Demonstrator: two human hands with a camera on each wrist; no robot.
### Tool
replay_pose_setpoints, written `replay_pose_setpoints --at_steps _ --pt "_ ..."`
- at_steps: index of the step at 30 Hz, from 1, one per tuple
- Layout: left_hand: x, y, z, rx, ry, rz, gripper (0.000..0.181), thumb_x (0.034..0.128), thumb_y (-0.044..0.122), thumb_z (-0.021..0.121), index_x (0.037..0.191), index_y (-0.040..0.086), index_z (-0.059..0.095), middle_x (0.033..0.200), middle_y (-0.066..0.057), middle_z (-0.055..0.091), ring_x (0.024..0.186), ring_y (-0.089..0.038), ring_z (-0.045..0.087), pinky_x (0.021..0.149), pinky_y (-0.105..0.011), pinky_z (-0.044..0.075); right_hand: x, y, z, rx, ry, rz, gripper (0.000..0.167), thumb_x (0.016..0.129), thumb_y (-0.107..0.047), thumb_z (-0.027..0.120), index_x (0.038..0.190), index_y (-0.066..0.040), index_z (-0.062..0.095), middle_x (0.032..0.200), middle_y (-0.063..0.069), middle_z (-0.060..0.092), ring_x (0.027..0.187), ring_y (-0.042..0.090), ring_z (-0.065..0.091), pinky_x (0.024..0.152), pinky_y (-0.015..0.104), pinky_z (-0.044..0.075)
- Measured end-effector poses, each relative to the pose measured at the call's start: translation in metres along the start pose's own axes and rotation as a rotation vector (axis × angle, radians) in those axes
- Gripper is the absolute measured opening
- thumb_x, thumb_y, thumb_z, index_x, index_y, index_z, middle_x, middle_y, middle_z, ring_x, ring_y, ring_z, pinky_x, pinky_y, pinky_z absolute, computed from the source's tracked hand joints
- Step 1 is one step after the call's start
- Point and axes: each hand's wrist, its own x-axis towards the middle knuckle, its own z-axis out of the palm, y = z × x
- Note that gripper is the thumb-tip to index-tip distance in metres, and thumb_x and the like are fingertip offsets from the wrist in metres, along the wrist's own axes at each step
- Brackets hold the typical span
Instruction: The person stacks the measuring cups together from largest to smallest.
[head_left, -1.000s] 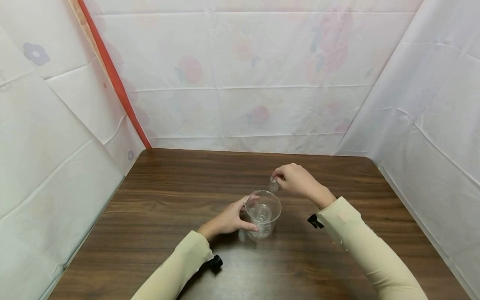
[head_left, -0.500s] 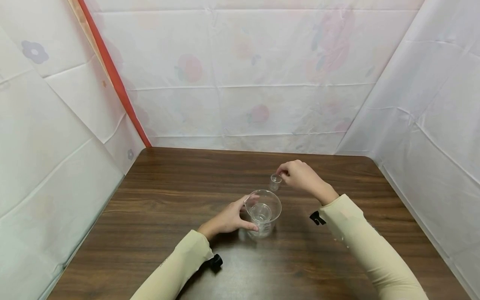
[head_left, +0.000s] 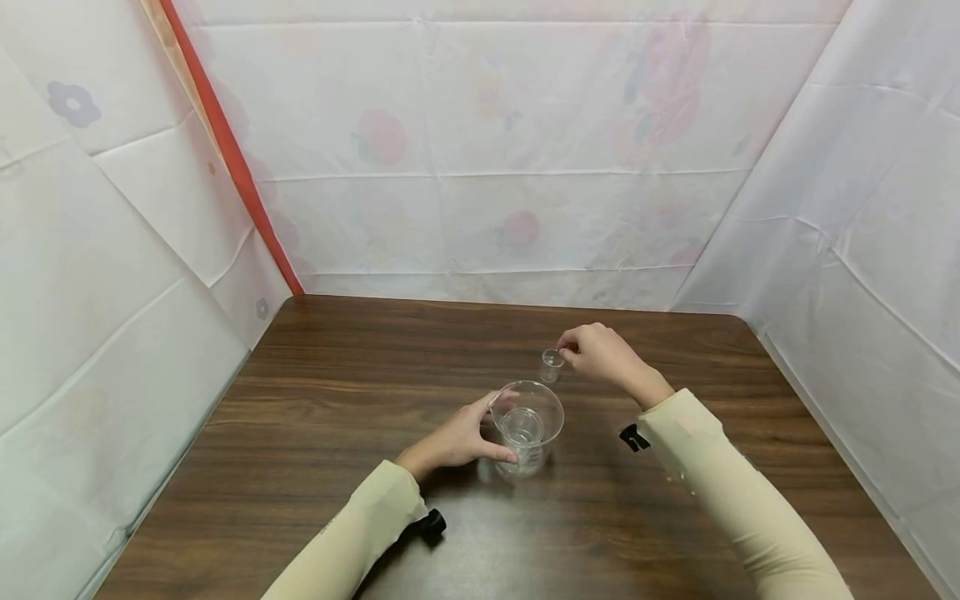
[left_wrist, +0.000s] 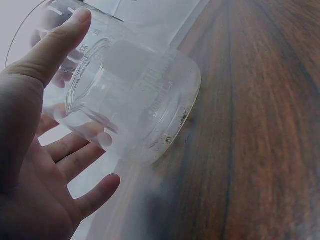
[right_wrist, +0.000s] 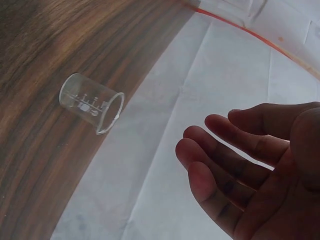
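Note:
A large clear beaker [head_left: 551, 442] stands upright on the table, with a smaller beaker [head_left: 522, 427] nested inside it. Printed markings show through the glass in the left wrist view. My left hand [head_left: 461, 433] grips the large beaker from its left side, thumb in front and fingers around the back. Just behind the large beaker, a tiny beaker [right_wrist: 90, 100] stands upright by itself. Beside its rim hovers my right hand [head_left: 600, 354], fingers loosely bent and holding nothing; the right wrist view shows a gap between fingertips [right_wrist: 189, 150] and glass.
The dark wood-grain table [head_left: 360, 367] is enclosed by white patterned sheets [head_left: 465, 225] at the back and both sides. A red strip [head_left: 232, 150] runs down the back left corner. Black straps [head_left: 431, 527] hang at both cuffs.
My right hand has let go of the tiny beaker and drawn slightly to the right. The tiny beaker stays standing. My left hand and the large beaker have not moved.

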Motion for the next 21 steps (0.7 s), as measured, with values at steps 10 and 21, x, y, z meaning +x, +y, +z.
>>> replay_pose_setpoints --at_steps 10,21 --pt "-0.002 0.004 -0.001 0.000 0.003 0.002 0.086 0.0739 0.034 0.085 0.146 0.024 0.039 0.137 -0.005 0.058 0.122 -0.030 0.058 0.106 -0.046 0.043 0.008 0.013 0.010 0.024 0.001 0.039 0.018 0.094 -0.017 0.063 0.101 -0.006 0.074 0.089 0.006 0.073 0.072 0.014 0.062 0.068 0.033 0.051" --pt "-0.003 0.004 -0.001 0.015 0.002 -0.009 0.089 0.0729 0.035 0.086 0.147 0.019 0.039 0.137 -0.005 0.058 0.117 -0.030 0.061 0.105 -0.047 0.043 0.017 0.025 0.021 0.029 0.033 0.048 0.014 0.091 -0.013 0.065 0.096 -0.004 0.074 0.087 0.008 0.072 0.076 0.019 0.063 0.071 0.037 0.051"
